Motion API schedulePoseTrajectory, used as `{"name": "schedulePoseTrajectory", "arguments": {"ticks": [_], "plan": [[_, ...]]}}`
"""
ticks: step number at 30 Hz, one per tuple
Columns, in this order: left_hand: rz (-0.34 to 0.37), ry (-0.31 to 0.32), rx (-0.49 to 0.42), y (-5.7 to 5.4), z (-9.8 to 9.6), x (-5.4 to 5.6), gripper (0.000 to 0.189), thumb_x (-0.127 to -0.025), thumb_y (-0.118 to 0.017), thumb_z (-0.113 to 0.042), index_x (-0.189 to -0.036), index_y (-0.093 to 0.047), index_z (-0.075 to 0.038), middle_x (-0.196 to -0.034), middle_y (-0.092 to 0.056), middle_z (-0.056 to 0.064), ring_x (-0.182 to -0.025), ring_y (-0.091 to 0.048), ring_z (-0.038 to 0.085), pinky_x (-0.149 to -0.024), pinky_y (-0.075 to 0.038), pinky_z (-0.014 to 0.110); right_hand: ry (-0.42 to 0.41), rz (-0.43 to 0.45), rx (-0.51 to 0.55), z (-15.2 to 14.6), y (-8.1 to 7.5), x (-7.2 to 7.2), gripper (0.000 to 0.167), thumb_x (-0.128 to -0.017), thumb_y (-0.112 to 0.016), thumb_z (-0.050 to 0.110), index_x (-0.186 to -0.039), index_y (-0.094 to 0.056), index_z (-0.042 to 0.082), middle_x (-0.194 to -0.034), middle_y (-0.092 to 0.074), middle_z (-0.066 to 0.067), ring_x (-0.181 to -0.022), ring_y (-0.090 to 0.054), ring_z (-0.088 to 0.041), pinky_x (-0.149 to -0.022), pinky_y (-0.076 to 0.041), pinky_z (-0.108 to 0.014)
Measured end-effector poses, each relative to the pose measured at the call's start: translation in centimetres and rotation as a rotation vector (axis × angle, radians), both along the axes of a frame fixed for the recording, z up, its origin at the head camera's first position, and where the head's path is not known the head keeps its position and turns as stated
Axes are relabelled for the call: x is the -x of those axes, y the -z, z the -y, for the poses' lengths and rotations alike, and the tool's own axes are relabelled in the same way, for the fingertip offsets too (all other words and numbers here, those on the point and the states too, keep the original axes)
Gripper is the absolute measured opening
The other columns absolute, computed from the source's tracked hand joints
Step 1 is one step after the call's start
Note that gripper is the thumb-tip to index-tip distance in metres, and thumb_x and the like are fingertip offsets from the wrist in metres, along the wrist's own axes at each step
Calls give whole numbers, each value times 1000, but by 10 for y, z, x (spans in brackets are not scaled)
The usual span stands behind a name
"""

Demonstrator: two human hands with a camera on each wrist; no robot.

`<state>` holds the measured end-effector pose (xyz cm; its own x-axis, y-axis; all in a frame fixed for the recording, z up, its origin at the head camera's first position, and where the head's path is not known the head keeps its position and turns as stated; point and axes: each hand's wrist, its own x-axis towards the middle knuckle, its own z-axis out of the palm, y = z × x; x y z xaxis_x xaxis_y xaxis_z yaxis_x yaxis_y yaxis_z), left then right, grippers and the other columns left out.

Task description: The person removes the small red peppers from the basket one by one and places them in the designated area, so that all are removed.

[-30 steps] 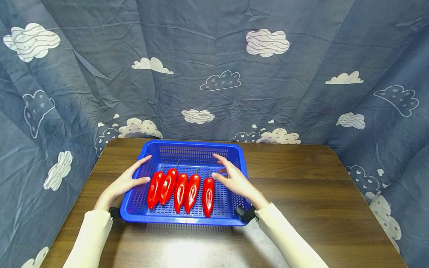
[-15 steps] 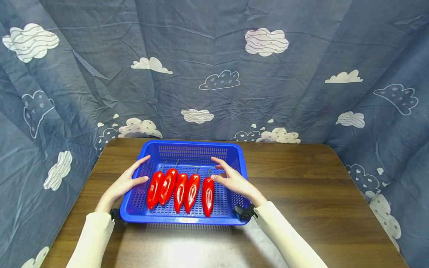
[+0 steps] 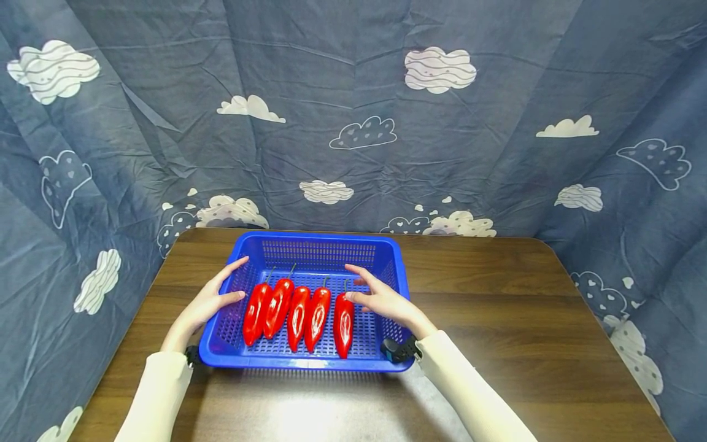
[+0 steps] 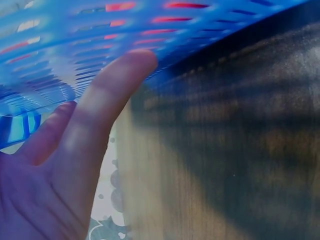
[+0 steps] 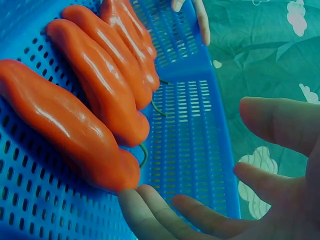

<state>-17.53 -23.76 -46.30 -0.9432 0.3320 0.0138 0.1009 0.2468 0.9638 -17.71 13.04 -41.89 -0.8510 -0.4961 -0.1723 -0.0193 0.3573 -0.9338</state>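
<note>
Blue basket (image 3: 307,364), red peppers (image 3: 299,319) (stems (image 5: 145,153) green), white-clouded grey-blue curtain (image 3: 469,153).

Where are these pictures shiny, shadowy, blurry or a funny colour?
Head view: bright white glare on the near part of the table, small shiny patches on the peppers; left wrist view: the basket looks blurry, and a dark shadow crosses the table; right wrist view: peppers look orange and the curtain green.

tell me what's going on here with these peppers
Five glossy, elongated red peppers lie side by side in a blue rectangular perforated plastic basket on a brown wood-grain table. A person's left hand is at the basket's left side; their right hand is near the stem end of the rightmost pepper. Neither hand grips a pepper.
</note>
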Motion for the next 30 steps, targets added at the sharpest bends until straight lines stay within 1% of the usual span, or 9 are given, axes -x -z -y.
{"name": "schedulePoseTrajectory", "arguments": {"ticks": [6, 10, 14, 17, 20, 22, 24, 27, 30], "plan": [[10, -11, -17, 0, -1, -1, 65, -92, -54, -1, -150, -25, -6, -150, -21, 27, -129, -33, 46, -93, -41, 38, 2, 45, -5, 2, 1, 2, 63, -95, -57, 13, -150, -28, 9, -139, -32, -34, -119, -46, -42, -84, -48, -54], [11, -18, -18, 0, -2, -1, 64, -92, -53, -1, -150, -25, -7, -152, -19, 26, -130, -30, 46, -96, -37, 47, -1, 70, -28, 2, 4, 3, 62, -95, -57, 15, -149, -28, 7, -137, -33, -35, -116, -47, -43, -82, -48, -55], [14, -19, -25, 1, -1, -2, 64, -93, -52, -2, -150, -25, -7, -152, -18, 25, -131, -29, 47, -97, -33, 56, -3, 113, -47, 3, 7, 4, 62, -94, -57, 15, -148, -29, 6, -132, -36, -33, -111, -53, -44, -80, -48, -55], [16, -20, -29, 1, -2, -2, 64, -93, -52, -1, -150, -25, -7, -153, -18, 25, -132, -28, 47, -98, -32, 57, -5, 146, -47, 3, 9, 4, 62, -94, -57, 14, -148, -28, 5, -131, -37, -32, -111, -54, -44, -80, -48, -55], [19, -23, -29, 1, -2, -1, 64, -93, -51, -1, -150, -25, -7, -153, -18, 25, -132, -28, 46, -97, -34, 53, -3, 169, -49, 3, 11, 5, 62, -94, -57, 13, -148, -28, 6, -131, -38, -32, -110, -55, -45, -79, -49, -54], [22, -25, -31, 1, -3, -2, 63, -93, -51, -1, -150, -25, -7, -153, -18, 25, -131, -29, 46, -97, -35, 53, -6, 173, -56, 4, 12, 5, 63, -93, -58, 14, -148, -29, 6, -130, -39, -31, -107, -56, -42, -79, -49, -54], [22, -27, -32, 1, -3, -2, 63, -93, -51, -1, -150, -25, -7, -152, -18, 25, -131, -29, 46, -97, -36, 52, -10, 176, -63, 4, 13, 6, 63, -93, -59, 13, -148, -30, 6, -127, -42, -28, -101, -58, -38, -77, -51, -53], [21, -29, -37, 1, -2, -2, 63, -93, -52, -2, -150, -25, -7, -153, -18, 25, -131, -29, 46, -97, -34, 55, -21, 182, -66, 4, 15, 7, 63, -92, -59, 12, -147, -31, 6, -122, -45, -24, -91, -56, -31, -74, -52, -52], [19, -32, -36, 1, -2, -2, 64, -93, -52, -2, -150, -25, -7, -153, -18, 24, -132, -28, 46, -97, -33, 56, -28, 200, -73, 5, 17, 8, 63, -91, -60, 12, -147, -32, 7, -119, -48, -20, -85, -54, -29, -72, -53, -49]]}}
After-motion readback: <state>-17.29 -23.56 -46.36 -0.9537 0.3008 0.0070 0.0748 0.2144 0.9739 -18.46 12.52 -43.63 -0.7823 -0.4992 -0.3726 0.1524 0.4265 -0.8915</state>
